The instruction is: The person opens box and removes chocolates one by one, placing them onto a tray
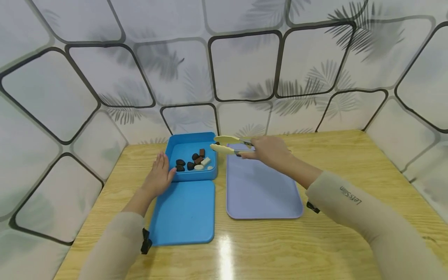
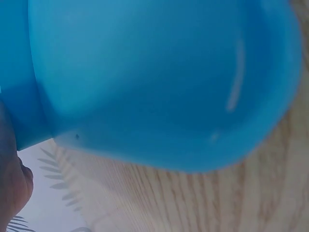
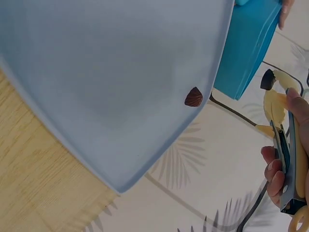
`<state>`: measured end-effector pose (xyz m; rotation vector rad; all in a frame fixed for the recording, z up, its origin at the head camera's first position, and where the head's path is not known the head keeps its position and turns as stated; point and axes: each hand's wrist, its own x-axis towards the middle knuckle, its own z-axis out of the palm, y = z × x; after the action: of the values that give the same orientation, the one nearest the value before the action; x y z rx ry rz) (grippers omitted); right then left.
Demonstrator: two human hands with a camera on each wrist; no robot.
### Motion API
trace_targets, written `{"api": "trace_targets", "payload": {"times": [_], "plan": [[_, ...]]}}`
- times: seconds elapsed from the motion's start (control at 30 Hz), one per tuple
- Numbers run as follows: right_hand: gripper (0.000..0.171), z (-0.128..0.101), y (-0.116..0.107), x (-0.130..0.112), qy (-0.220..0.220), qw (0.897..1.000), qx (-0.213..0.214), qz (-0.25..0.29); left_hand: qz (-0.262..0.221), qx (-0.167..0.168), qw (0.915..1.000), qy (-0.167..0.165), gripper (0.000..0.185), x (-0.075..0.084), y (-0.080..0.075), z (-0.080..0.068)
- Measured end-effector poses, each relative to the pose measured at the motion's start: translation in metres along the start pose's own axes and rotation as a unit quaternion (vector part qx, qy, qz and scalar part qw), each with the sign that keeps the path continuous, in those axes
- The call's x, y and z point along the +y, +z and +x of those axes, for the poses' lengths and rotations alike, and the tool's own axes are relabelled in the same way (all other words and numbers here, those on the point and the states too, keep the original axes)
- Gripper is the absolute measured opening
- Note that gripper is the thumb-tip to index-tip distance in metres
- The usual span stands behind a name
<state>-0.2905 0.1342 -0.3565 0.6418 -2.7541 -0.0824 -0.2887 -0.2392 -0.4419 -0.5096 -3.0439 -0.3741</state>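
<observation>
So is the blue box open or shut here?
Open: the blue box shows dark and pale pieces inside, and its lid lies flat on the table before it.

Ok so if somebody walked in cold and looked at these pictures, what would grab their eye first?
Probably the bright blue box at the back of the wooden table, holding dark and pale sweets, with its blue lid lying flat in front. The left hand rests against the box's left side. Next, the right hand gripping yellow tongs over the far end of the lilac tray beside the box.
</observation>
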Motion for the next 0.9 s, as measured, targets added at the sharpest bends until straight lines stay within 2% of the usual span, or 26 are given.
{"api": "trace_targets", "payload": {"times": [0.2,0.47,0.67,0.9], "plan": [[0.054,-0.014,-0.002,0.011,-0.027,0.999,0.042,-0.017,-0.004,0.006,1.0,-0.003,0.067,-0.001,0.001,-0.003],[0.053,-0.046,0.001,0.026,0.002,1.0,-0.026,0.004,-0.025,0.005,0.9996,-0.01,0.067,0.001,0.003,-0.006],[0.051,-0.066,0.012,0.04,0.002,1.0,-0.018,0.001,-0.028,0.01,0.9995,-0.007,0.068,0.002,0.001,-0.007],[0.051,-0.072,0.021,0.051,0.007,1.0,-0.017,-0.009,-0.035,0.006,0.9993,-0.011,0.066,0.002,0.003,-0.008]]}}
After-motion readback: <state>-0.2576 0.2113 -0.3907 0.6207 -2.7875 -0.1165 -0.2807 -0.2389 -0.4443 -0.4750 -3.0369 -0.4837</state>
